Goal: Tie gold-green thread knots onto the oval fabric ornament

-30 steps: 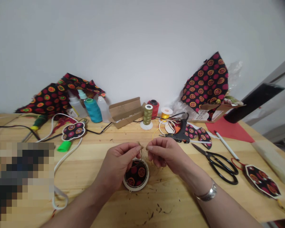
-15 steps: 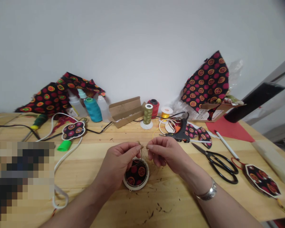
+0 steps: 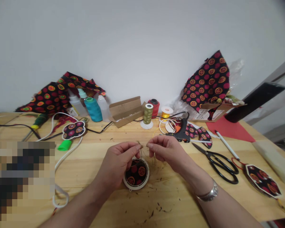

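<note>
- Centre frame, our left hand (image 3: pixel 120 160) and right hand (image 3: pixel 167 152) pinch thin threads (image 3: pixel 144 147), fingertips closed — a round fabric disc (image 3: pixel 137 173) lies just below.
- Right side, we see patterned cloth (image 3: pixel 205 80) in and over a cardboard box (image 3: pixel 218 114).

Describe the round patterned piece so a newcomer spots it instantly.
On the wooden table, find the person's left hand near the middle. Partly covered by that hand lies the round piece, dark patterned fabric in a pale rim. Its circular outline distinguishes it from the flower-shaped piece farther left and the angular piece far right.
</note>
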Demonstrator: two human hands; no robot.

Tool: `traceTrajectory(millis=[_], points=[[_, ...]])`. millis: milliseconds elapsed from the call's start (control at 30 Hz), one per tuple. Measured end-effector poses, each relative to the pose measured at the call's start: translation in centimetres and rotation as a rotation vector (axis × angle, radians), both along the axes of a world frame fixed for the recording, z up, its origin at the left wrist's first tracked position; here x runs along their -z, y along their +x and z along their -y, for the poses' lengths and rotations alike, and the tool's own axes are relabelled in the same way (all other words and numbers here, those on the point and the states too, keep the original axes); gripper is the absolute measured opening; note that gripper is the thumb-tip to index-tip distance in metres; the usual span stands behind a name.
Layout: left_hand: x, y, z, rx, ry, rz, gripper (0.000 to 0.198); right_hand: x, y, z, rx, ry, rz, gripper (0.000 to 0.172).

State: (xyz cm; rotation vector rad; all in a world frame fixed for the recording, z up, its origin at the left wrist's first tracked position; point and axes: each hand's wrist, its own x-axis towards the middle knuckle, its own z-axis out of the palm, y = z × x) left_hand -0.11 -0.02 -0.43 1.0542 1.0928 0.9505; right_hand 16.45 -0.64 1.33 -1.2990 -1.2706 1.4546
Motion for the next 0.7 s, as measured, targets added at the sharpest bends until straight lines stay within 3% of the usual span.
traceTrajectory(millis=[700], points=[[-0.15, 0.06, 0.06, 0.035, 0.0, 0.04, 0.017, 0.21, 0.08, 0.05, -0.102, 0.093, 0.201, 0.014]])
